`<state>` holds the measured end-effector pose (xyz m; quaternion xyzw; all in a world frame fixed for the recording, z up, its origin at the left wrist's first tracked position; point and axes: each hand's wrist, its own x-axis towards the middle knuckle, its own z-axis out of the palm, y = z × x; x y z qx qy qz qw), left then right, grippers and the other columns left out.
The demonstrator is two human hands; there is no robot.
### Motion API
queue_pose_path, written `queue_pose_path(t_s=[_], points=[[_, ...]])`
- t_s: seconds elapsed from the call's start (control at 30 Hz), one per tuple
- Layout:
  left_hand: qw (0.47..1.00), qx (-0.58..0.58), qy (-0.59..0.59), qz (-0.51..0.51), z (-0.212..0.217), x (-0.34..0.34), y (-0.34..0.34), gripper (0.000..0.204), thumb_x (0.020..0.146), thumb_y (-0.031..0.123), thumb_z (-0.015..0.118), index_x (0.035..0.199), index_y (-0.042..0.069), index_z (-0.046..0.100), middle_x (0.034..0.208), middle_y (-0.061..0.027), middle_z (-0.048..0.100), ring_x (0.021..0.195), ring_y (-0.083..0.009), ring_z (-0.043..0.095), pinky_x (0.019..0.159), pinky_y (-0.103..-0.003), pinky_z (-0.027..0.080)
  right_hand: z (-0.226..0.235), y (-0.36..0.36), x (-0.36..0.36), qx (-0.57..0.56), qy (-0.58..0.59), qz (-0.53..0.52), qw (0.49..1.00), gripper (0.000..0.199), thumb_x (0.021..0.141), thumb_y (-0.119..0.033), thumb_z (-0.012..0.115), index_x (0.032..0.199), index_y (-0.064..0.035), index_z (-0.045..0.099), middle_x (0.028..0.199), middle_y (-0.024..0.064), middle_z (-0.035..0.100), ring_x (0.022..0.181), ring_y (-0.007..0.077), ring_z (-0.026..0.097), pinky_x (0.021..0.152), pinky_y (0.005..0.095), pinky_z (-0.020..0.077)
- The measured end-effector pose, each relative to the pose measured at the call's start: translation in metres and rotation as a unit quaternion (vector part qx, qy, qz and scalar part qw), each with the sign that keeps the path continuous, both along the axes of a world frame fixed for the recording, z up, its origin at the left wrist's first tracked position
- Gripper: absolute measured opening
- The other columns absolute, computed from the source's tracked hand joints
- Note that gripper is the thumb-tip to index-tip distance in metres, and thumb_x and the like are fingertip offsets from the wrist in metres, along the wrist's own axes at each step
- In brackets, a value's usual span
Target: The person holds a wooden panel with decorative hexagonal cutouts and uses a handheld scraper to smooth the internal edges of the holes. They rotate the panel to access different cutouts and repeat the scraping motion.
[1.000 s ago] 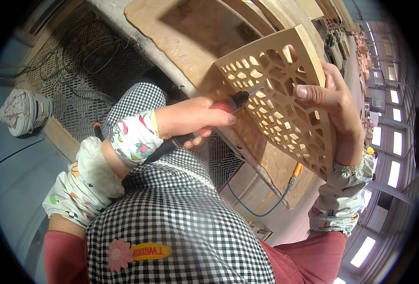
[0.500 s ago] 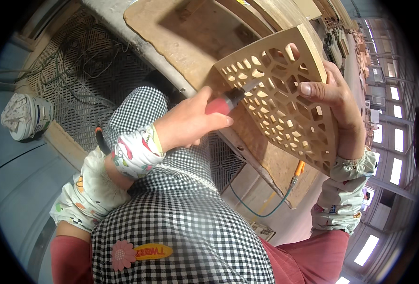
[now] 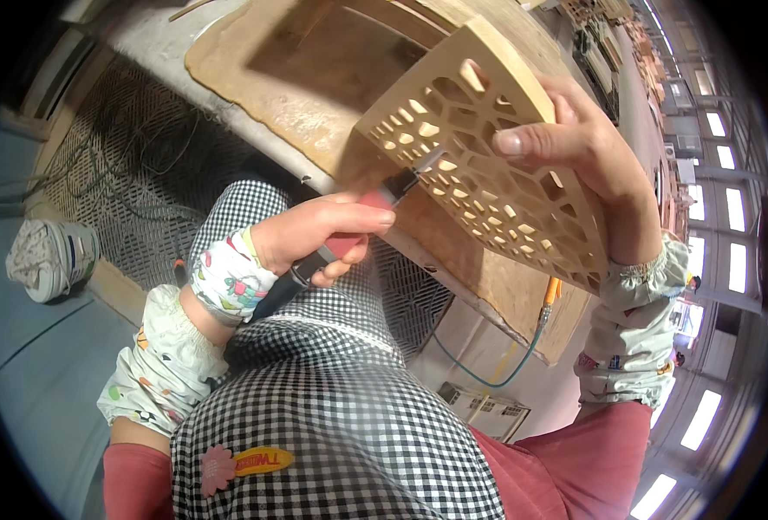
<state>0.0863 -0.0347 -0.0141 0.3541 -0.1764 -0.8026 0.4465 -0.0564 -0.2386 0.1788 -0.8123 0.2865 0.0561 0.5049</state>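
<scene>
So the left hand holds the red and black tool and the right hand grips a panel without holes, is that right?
Not quite: the head view shows the panel pierced by many holes. The left hand does hold the tool, and the right hand grips the panel.

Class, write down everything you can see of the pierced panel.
The pierced panel is tan and looks wooden, with a plain, thick edge. Many angular holes cut through its face, larger toward the right, smaller toward the left. It is tilted over the worktop; whether it rests there is unclear. The right hand grips its right side, thumb on the face. A red-and-black tool in the left hand has its blade at the holes; contact cannot be made out.
</scene>
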Motion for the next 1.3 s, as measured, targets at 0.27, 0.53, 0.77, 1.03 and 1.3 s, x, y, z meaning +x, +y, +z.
queue_pose_path(t_s=[0.27,0.53,0.77,1.03,1.3], points=[[0.998,0.003,0.054,-0.014,-0.011,0.000,0.000,0.030,0.111,0.033,0.053,0.114,0.003,0.054,0.069,-0.0029,0.054,0.044,-0.0093,0.046,0.036,-0.024,0.036,0.002,-0.002,0.001,-0.014,-0.003,0.027,1.000,0.060,0.082,-0.032,0.088,0.127,0.0024,0.071,0.092,0.0052,0.074,0.084,0.0125,0.066,0.074,0.0275,0.0507],[0.960,-0.022,-0.278,0.003,0.033,-0.019,0.016,0.038,0.104,0.031,0.064,0.123,0.000,0.051,0.072,-0.0015,0.057,0.046,-0.0078,0.050,0.042,-0.025,0.042,0.003,-0.007,-0.002,-0.092,0.041,-0.041,0.994,0.073,0.077,-0.028,0.094,0.136,0.0042,0.065,0.107,0.0105,0.072,0.098,0.0197,0.069,0.088,0.0326,0.0540],[0.921,-0.015,-0.389,0.001,0.045,-0.020,0.000,0.043,0.101,0.037,0.066,0.120,0.000,0.054,0.076,-0.0061,0.063,0.050,-0.0125,0.058,0.047,-0.029,0.047,0.004,-0.014,0.005,-0.088,0.019,0.053,0.995,0.075,0.077,-0.037,0.093,0.134,0.0037,0.067,0.107,0.0107,0.074,0.094,0.0180,0.069,0.083,0.0296,0.0535],[0.842,-0.080,-0.532,0.038,0.039,-0.031,0.013,0.036,0.101,0.028,0.067,0.122,0.000,0.056,0.081,-0.0071,0.062,0.053,-0.0152,0.056,0.049,-0.031,0.045,0.007,-0.017,-0.003,-0.115,0.023,0.098,0.988,0.065,0.081,-0.043,0.084,0.128,0.0001,0.073,0.109,0.0143,0.075,0.097,0.0236,0.070,0.086,0.0343,0.0530],[0.869,-0.003,-0.493,0.036,0.052,-0.033,0.007,0.029,0.103,0.023,0.061,0.117,-0.001,0.052,0.076,-0.0053,0.055,0.040,-0.0119,0.049,0.035,-0.028,0.039,-0.012,-0.024,0.024,-0.098,-0.010,0.154,0.983,0.055,0.080,-0.041,0.085,0.119,-0.0024,0.079,0.117,0.0167,0.078,0.105,0.0304,0.074,0.093,0.0419,0.0551]])
